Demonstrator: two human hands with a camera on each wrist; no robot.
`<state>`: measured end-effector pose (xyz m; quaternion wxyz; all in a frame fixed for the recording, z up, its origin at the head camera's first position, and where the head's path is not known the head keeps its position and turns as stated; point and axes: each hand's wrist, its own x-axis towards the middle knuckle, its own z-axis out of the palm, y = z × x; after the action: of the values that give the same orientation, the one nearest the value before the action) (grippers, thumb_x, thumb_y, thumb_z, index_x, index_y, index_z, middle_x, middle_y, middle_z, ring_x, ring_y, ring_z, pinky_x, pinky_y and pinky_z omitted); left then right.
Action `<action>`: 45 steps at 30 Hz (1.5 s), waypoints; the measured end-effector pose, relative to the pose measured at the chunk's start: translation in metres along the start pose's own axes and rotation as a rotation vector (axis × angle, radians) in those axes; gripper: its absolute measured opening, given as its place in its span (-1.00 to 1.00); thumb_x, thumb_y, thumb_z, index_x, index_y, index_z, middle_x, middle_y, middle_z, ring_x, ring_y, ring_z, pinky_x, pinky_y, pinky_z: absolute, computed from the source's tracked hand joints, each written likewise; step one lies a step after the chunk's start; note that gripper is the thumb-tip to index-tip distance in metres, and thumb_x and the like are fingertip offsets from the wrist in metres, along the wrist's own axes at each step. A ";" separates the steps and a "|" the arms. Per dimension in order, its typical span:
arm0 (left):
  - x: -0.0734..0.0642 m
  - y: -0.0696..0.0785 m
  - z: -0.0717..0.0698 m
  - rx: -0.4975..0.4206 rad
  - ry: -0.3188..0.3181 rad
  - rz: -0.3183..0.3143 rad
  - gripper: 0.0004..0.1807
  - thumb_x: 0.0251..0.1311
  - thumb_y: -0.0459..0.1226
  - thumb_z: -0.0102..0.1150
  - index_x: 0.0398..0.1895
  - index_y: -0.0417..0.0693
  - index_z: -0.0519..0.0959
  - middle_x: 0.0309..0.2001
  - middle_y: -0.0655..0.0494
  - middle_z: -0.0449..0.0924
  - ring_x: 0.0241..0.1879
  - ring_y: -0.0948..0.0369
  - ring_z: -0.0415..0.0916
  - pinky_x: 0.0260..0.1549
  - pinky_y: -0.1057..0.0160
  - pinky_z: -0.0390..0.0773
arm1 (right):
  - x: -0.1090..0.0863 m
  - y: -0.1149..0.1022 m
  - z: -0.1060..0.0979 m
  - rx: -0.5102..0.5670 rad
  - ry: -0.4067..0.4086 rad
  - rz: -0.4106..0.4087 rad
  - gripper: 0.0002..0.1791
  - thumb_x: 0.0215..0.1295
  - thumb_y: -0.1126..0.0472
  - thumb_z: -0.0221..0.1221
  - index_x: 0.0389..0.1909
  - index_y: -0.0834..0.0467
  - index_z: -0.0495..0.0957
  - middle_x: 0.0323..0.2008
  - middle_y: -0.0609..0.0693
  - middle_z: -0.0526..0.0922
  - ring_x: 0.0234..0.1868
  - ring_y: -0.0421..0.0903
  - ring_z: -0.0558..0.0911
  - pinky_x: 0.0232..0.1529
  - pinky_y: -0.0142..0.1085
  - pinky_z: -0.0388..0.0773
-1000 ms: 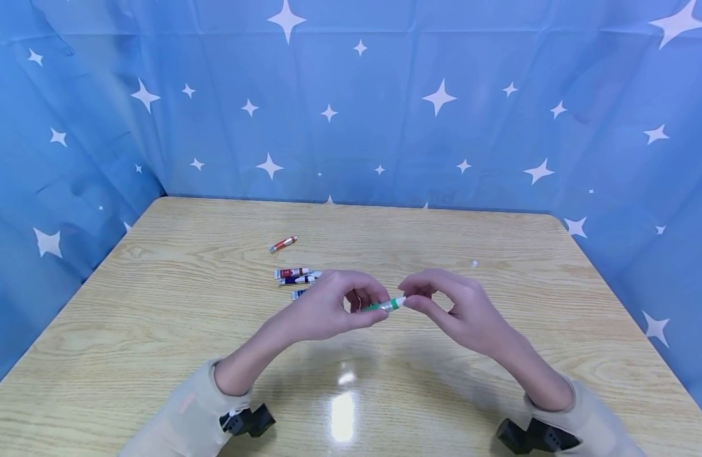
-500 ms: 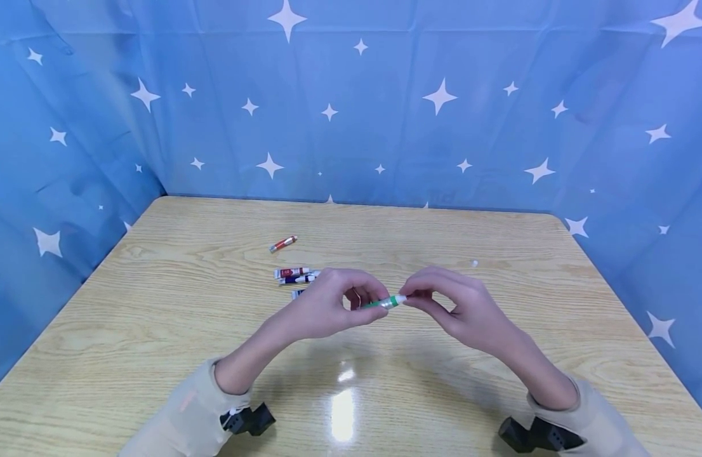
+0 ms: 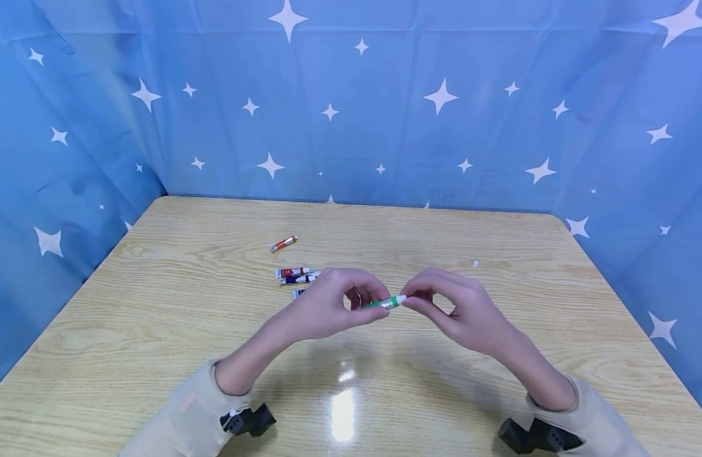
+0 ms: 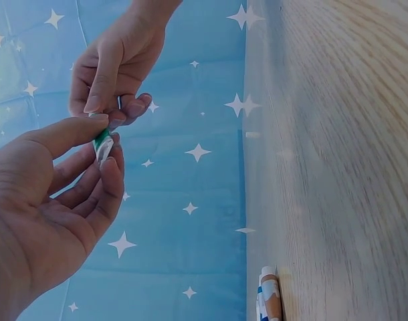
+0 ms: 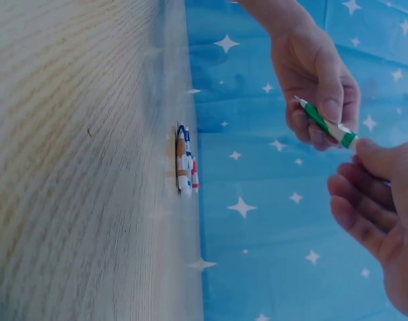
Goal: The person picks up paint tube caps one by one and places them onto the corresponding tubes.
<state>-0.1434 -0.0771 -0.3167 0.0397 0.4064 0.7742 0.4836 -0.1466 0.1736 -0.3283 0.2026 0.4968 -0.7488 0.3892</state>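
Observation:
My left hand (image 3: 334,306) grips a small green and silver paint tube (image 3: 390,303) between thumb and fingers. The tube's white end points right, toward my right hand (image 3: 456,311), whose thumb and index finger pinch that end. In the right wrist view, the tube (image 5: 322,122) lies aslant under the left thumb, with its flat tail sticking out past it. Fingers cover much of the tube (image 4: 102,144) in the left wrist view. Both hands are held above the wooden table (image 3: 442,406).
Several paint tubes lie behind my left hand, among them a dark red tube (image 3: 294,272) and a dark blue tube (image 3: 296,279). An orange-red tube (image 3: 284,244) lies farther back. A small white piece (image 3: 475,263) lies at the right. A blue star-patterned curtain (image 3: 374,95) surrounds the table.
My right hand's fingertips have shifted slightly at the tube's white end. The left hand and the tube have stayed almost still.

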 end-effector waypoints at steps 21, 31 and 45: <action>-0.001 -0.003 0.003 0.017 0.008 0.024 -0.88 0.26 -0.36 0.35 -0.16 -0.13 0.70 -0.35 0.22 0.66 -0.44 0.42 0.51 -0.38 0.36 0.61 | 0.002 -0.001 0.005 0.013 0.029 -0.079 -0.80 0.48 0.16 0.17 -0.15 0.21 0.68 -0.28 -0.02 0.72 -0.36 -0.24 0.62 -0.32 -0.51 0.51; 0.000 0.000 0.006 0.031 0.023 0.032 -0.89 0.24 -0.38 0.37 -0.19 -0.15 0.70 -0.36 0.19 0.67 -0.46 0.44 0.50 -0.40 0.38 0.61 | -0.002 -0.002 0.007 0.003 0.043 0.005 -0.77 0.50 0.12 0.14 -0.22 0.18 0.67 -0.44 -0.11 0.64 -0.50 -0.29 0.54 -0.43 -0.54 0.46; 0.001 0.002 0.012 0.098 0.044 0.048 -0.93 0.24 -0.38 0.37 -0.23 -0.17 0.70 -0.42 0.17 0.65 -0.50 0.45 0.47 -0.43 0.42 0.58 | -0.003 -0.001 0.011 -0.075 0.070 -0.021 -0.74 0.50 0.08 0.15 -0.32 0.14 0.66 -0.49 -0.16 0.60 -0.54 -0.30 0.42 -0.50 -0.57 0.35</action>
<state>-0.1371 -0.0678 -0.3210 -0.0090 0.4155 0.7876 0.4550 -0.1432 0.1666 -0.3366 0.2510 0.4830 -0.7500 0.3758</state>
